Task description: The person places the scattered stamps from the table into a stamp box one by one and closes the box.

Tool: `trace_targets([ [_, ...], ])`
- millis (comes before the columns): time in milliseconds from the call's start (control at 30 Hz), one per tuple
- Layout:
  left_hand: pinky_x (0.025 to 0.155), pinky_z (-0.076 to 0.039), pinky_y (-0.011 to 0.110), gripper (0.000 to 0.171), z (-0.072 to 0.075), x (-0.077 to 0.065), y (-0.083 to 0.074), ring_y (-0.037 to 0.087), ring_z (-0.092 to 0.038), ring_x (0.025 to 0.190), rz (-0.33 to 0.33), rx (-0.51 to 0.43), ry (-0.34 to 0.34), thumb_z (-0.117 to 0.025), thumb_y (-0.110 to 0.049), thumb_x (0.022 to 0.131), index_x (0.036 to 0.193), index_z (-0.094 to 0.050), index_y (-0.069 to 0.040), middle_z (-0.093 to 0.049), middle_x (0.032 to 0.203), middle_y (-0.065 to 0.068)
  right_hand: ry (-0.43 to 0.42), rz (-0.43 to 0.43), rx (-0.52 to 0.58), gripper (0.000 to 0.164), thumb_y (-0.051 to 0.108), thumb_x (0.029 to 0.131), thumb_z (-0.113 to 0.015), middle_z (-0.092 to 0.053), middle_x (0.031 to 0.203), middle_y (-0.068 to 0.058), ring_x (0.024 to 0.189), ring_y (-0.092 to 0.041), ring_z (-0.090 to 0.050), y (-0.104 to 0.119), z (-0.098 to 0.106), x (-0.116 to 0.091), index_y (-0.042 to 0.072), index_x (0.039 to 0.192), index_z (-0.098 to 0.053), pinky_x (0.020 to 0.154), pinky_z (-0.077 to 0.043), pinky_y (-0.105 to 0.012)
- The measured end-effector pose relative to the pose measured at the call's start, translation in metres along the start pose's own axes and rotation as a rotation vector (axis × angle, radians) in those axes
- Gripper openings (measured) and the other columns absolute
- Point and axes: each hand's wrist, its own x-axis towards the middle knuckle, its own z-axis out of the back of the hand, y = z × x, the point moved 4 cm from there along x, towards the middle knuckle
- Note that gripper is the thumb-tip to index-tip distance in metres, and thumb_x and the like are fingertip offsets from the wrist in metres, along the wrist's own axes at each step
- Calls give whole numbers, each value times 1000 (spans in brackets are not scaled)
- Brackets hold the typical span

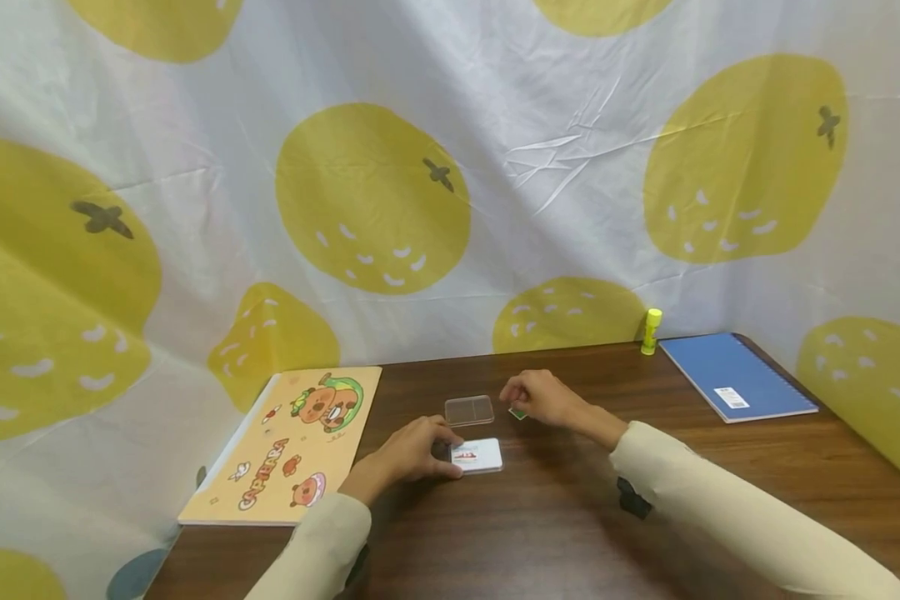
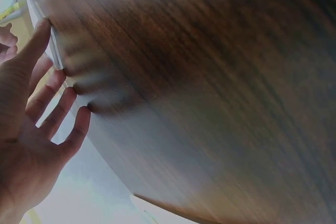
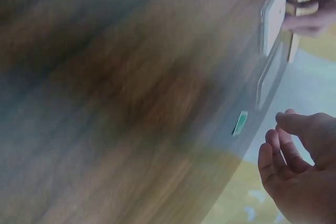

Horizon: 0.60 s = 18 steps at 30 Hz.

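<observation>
My left hand [image 1: 414, 448] holds the left end of a small clear case [image 1: 487, 471], thumb at its near corner and index finger at the far one. A white card with red print [image 1: 483, 453] shows in the case. In the left wrist view, the other fingers rest at the tabletop. Behind the case lies a clear, shallow plastic lid [image 1: 468, 410]. My right hand [image 1: 542, 397] hovers beside this lid, fingers loosely bent and nothing visible between them. Below it, a small green-and-white piece [image 3: 240, 123] lies on the table, apart from the fingertips in the right wrist view.
A capybara-printed folder or pad [image 1: 285, 450] lies at the left of the dark wooden table [image 1: 495, 542]. At the back right stand a yellow glue stick [image 1: 651, 332] and a flat blue spiral notebook [image 1: 737, 375]. A fruit-patterned curtain [image 1: 510, 225] hangs behind the table.
</observation>
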Motion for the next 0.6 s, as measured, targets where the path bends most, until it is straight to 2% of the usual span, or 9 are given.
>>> trace_targets([
  [300, 95, -52, 41, 46, 1, 1, -2, 18, -61, 103, 15, 8, 4, -92, -37, 79, 116, -80, -12, -69, 112, 0, 12, -63, -48, 16, -5, 92, -69, -74, 94, -7, 90, -21, -70, -21, 5, 3, 3, 103, -77, 82, -58, -37],
  [433, 94, -52, 41, 46, 2, 1, -2, 19, -61, 102, 11, 3, 3, -92, -36, 79, 116, -79, -11, -69, 113, 1, 26, -59, -67, 14, -3, 91, -70, -75, 91, -5, 86, -18, -69, -23, 0, 2, 3, 102, -77, 79, -58, -37],
  [600, 94, -52, 41, 46, 1, 1, -1, 19, -62, 102, 7, 0, 3, -92, -35, 79, 116, -79, -11, -69, 113, 1, 61, -91, -73, 12, 8, 95, -74, -73, 89, -2, 81, -15, -64, -25, -9, -1, 3, 105, -76, 76, -56, -38],
])
